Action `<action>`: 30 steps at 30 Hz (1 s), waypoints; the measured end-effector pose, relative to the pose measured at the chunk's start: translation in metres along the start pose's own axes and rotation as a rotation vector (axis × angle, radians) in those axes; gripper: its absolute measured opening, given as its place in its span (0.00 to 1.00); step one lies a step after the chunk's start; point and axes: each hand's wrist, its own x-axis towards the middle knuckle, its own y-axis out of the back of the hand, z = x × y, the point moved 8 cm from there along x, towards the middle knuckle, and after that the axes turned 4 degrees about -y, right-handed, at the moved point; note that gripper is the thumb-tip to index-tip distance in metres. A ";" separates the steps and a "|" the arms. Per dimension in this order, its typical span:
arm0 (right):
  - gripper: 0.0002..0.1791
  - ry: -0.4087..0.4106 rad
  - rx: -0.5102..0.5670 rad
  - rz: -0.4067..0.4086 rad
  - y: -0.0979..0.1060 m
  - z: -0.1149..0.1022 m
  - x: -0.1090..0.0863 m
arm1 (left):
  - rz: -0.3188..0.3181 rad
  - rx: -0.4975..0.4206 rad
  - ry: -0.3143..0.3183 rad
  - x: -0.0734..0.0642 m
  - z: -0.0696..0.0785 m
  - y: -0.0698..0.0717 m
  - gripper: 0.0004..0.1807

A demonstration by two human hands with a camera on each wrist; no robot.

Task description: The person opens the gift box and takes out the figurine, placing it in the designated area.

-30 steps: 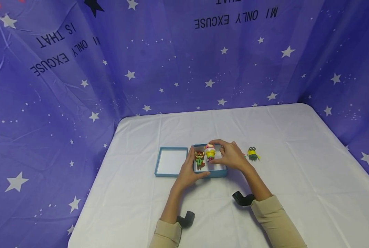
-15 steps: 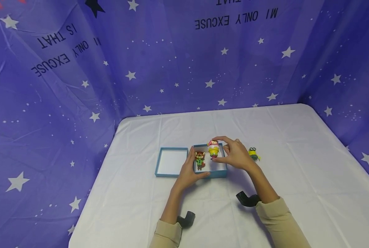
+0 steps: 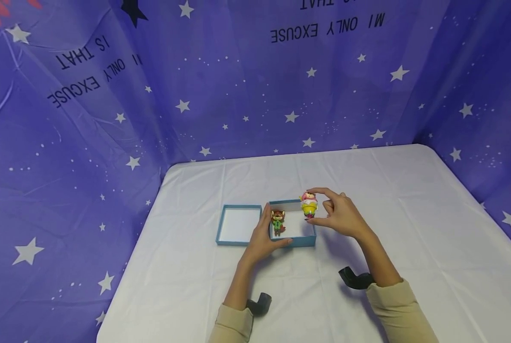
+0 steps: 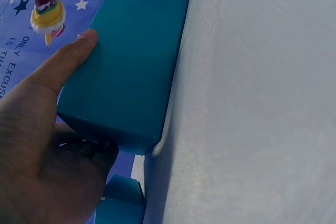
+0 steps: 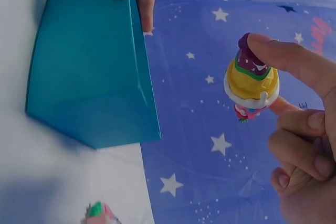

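Note:
My right hand (image 3: 344, 215) pinches a toy figurine (image 3: 309, 206) between thumb and forefinger, over the right part of a blue box (image 3: 302, 242). The figurine has a pink head, white collar, yellow body and purple base; it looks head-down in the right wrist view because of the camera angle. My left hand (image 3: 261, 242) holds the box at its near left corner, thumb (image 4: 79, 51) on the front wall and fingers along the left side. Inside the box, at the left, lies a fox figurine (image 3: 278, 223) in a green shirt.
A blue box lid (image 3: 239, 206), white inside, lies left of the box. A pink toy with a green top (image 5: 100, 213) sits on the white tablecloth (image 3: 410, 214) to the right of the box. A starry purple curtain (image 3: 255, 85) hangs behind the table.
My right hand has moved right, carrying the pink-and-yellow figurine from near the fox to the box's right side. It now covers the minion toy. The left hand stays on the box.

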 end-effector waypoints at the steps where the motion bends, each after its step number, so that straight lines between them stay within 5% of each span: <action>1: 0.39 0.001 0.003 0.003 0.002 0.001 -0.001 | 0.000 0.000 0.004 0.000 0.000 0.000 0.61; 30: 0.40 -0.155 0.057 -0.044 0.023 0.061 -0.047 | 0.019 -0.011 -0.038 0.000 0.001 0.002 0.62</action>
